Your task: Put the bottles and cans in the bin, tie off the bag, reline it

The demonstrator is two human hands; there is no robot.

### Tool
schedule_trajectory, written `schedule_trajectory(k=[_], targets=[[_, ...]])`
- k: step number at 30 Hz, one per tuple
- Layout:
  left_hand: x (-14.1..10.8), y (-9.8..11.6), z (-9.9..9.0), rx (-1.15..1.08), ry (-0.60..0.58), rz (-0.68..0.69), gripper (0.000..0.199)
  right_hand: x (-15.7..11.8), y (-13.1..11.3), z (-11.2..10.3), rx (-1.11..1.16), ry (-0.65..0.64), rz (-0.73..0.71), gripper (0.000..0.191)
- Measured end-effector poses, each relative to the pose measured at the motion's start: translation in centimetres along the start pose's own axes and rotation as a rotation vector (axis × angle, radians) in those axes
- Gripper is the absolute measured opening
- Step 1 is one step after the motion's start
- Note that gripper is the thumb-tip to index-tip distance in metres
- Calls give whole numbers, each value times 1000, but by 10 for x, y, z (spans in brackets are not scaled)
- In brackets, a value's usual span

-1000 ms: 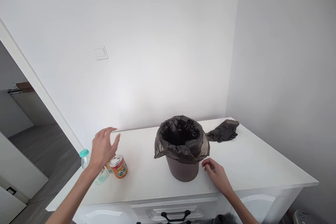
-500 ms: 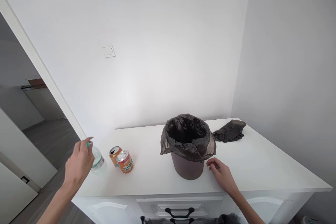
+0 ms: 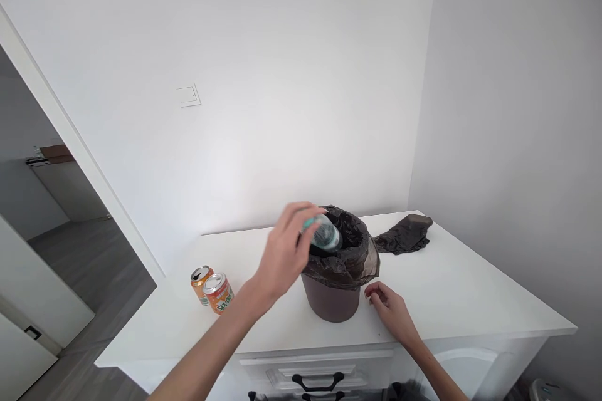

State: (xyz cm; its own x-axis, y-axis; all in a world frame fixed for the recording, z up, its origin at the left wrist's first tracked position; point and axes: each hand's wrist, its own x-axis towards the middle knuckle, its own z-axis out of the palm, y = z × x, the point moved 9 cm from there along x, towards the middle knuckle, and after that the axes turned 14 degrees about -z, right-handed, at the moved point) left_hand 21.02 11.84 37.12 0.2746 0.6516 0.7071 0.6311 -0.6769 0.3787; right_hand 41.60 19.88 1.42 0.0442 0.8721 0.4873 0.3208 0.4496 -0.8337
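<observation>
My left hand [image 3: 285,247] is closed around the neck of a clear plastic bottle [image 3: 328,233] with a green cap, and its motion is slightly blurred. The bottle tilts base first into the mouth of a brown trash bin [image 3: 332,301]. A black plastic bag [image 3: 350,269] lines this bin and folds over its rim. To the right of the bin, my right hand [image 3: 390,310] rests on the white cabinet top [image 3: 451,294]. Its fingers are loosely curled, a little apart from the thumb, and I see nothing in them.
Two orange drink cans, a rear one [image 3: 199,281] and a front one [image 3: 218,292], stand together on the left. A crumpled black plastic bag [image 3: 404,235] lies right of the bin. Behind the cabinet is a white wall [image 3: 282,106]; drawer handles [image 3: 318,382] project in front.
My left hand has carried the bottle from the left end of the cabinet top across to the bin's mouth. The right hand has stayed beside the bin. The view has shifted slightly.
</observation>
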Motion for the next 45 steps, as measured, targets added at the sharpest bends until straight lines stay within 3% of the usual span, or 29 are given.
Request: schedule_trajectory(k=[2, 4, 6, 9, 11, 14, 16, 18, 22, 25, 27, 32, 34, 37, 39, 42, 44, 45], targets=[[-7, -6, 29, -2, -216, 2, 34, 0, 0, 0, 2, 1, -15, 22], [-12, -23, 29, 16, -267, -60, 36, 0, 1, 1, -1, -8, -13, 23], [-15, -55, 5, 67, -165, -171, 32, -1, 3, 2, -6, -22, 6, 23], [-31, -126, -41, 259, -35, -361, 33, -2, 4, 2, -14, -35, 25, 24], [-54, -181, -61, 452, -91, -440, 38, -3, 2, 1, -19, -37, 24, 24], [-104, -265, -78, 677, -287, -618, 50, -3, -1, -1, -24, -32, 22, 23], [-136, -299, -81, 737, -408, -665, 54, -3, -2, -2, -31, -26, 23, 23], [-157, -311, -79, 746, -471, -618, 50, -4, -2, -2, -38, -23, 23, 23], [-166, -300, -70, 683, -447, -497, 44, -4, -1, 0, -46, -35, 24, 24], [-156, -288, -66, 592, -421, -543, 46, -4, 0, 0, -51, -34, 29, 24], [-137, -272, -70, 512, -318, -607, 50, -4, -1, 0, -50, -34, 34, 23], [-69, -185, -99, 235, 208, -650, 62, -3, -1, 0, -39, -38, 39, 23], [-43, -149, -90, 108, 265, -592, 59, -3, -1, 0, -37, -36, 39, 24], [-13, -109, -53, 39, 190, -455, 61, -4, 0, 1, -36, -36, 35, 24], [-2, -98, -19, 39, 77, -387, 65, -4, 0, 1, -39, -42, 37, 25], [-1, -100, 31, 31, -155, -378, 69, -5, 1, 2, -50, -58, 46, 25], [-7, -111, 45, 26, -243, -419, 70, -5, 1, 1, -58, -57, 47, 25], [-11, -118, 43, 29, -235, -442, 69, -5, 0, 1, -61, -51, 44, 25]])
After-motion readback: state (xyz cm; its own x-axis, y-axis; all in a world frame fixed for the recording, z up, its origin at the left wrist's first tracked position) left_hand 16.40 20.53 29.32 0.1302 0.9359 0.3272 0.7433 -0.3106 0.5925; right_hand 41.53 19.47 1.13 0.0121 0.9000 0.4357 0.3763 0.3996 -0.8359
